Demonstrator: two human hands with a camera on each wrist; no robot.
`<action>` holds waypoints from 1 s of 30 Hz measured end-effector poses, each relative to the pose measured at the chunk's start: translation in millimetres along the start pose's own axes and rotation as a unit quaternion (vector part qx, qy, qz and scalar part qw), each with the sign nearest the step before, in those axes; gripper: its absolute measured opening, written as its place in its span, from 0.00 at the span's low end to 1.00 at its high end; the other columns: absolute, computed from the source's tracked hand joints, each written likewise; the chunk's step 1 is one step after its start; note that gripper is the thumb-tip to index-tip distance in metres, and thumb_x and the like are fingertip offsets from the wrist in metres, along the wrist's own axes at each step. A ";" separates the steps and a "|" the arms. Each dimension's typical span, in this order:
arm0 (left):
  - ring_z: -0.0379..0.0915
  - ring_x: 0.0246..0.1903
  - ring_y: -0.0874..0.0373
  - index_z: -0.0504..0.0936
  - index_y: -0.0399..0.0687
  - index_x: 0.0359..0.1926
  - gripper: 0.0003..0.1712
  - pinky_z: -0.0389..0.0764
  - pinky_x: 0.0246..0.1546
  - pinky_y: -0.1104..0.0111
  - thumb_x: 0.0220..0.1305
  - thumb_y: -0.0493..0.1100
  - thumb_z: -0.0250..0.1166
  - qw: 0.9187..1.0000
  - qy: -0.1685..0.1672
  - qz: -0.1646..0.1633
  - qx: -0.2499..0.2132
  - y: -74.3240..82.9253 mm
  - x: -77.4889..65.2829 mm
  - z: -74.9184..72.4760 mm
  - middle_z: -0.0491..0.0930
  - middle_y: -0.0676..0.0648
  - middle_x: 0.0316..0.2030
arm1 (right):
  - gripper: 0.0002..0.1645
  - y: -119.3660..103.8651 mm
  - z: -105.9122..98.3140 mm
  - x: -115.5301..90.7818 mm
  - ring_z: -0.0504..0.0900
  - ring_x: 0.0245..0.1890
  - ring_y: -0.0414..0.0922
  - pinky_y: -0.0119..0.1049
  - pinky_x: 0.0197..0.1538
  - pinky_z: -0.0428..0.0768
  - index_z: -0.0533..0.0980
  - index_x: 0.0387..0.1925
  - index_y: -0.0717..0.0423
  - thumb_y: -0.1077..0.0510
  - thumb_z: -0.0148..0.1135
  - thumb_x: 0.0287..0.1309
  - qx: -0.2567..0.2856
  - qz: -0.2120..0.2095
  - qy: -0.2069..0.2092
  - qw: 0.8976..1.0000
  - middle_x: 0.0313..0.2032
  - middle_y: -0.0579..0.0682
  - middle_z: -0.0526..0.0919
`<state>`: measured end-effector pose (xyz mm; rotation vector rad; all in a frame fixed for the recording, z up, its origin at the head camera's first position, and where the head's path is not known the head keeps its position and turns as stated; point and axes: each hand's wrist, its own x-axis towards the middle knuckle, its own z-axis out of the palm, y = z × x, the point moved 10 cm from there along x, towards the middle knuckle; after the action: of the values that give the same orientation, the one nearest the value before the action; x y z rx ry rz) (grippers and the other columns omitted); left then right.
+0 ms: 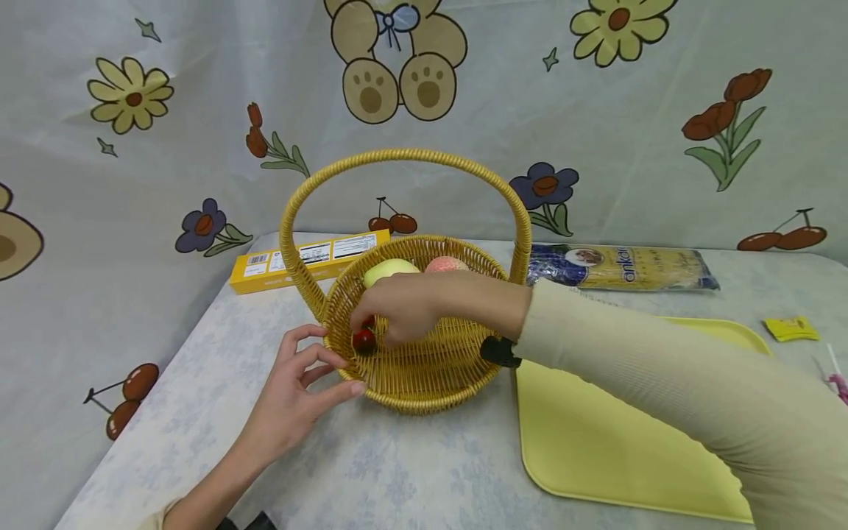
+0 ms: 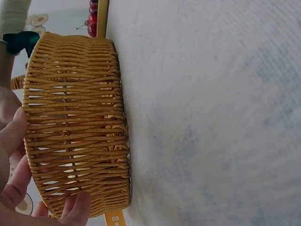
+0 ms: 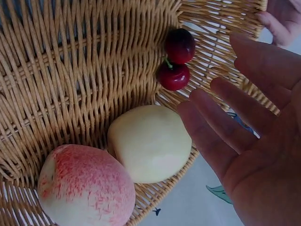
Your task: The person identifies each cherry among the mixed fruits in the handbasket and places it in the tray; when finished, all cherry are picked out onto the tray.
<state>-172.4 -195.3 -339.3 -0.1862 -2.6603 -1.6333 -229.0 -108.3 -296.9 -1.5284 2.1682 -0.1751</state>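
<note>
A round wicker basket (image 1: 424,401) with a tall arched handle stands on the table. At its left rim my left hand (image 1: 294,394) holds on, its thumb and fingers at the rim and outer wall. Inside the basket, my right hand (image 3: 263,136) has its fingers loosely extended beside two dark red cherries (image 3: 174,75), with nothing held. Next to the cherries lie a pale yellow-green fruit (image 3: 150,143) and a pink-and-white peach (image 3: 87,186). The right forearm crosses over the basket and hides part of its inside in the head view.
A yellow tray (image 1: 596,442) lies right of the basket, partly under the right sleeve. Behind are a yellow box (image 1: 271,272) and a long ankara packet (image 1: 623,266). A small yellow packet (image 1: 791,328) lies far right. Shiny red round things (image 2: 92,21) show by the tray edge.
</note>
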 end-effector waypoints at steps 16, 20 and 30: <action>0.68 0.58 0.46 0.79 0.44 0.33 0.13 0.77 0.58 0.60 0.55 0.42 0.76 1.000 -0.008 0.004 -0.002 0.4 1.3 0.3 0.55 0.44 0.62 | 0.24 3.0 34.2 41.0 0.72 0.41 0.40 0.30 0.45 0.74 0.80 0.57 0.53 0.71 0.60 0.59 0.027 0.014 -0.096 0.995 0.48 0.48 0.82; 0.64 0.61 0.46 0.79 0.44 0.33 0.12 0.76 0.58 0.57 0.55 0.41 0.76 1.000 -0.011 0.001 0.001 -0.2 2.0 0.2 0.55 0.44 0.62 | 0.25 3.7 38.5 43.0 0.74 0.47 0.39 0.29 0.52 0.74 0.80 0.57 0.52 0.71 0.60 0.59 0.020 0.010 -0.099 0.995 0.52 0.45 0.82; 0.63 0.61 0.45 0.79 0.44 0.34 0.14 0.75 0.59 0.54 0.55 0.43 0.76 1.000 -0.014 -0.006 -0.003 -0.7 2.1 0.2 0.55 0.44 0.62 | 0.24 2.8 29.6 40.6 0.78 0.49 0.40 0.28 0.53 0.75 0.83 0.53 0.51 0.72 0.62 0.57 0.029 -0.003 -0.062 0.998 0.50 0.44 0.84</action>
<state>-174.5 -195.2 -339.9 -0.1965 -2.6819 -1.6547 -228.7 -139.5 -336.5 -1.4736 2.0434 -0.1406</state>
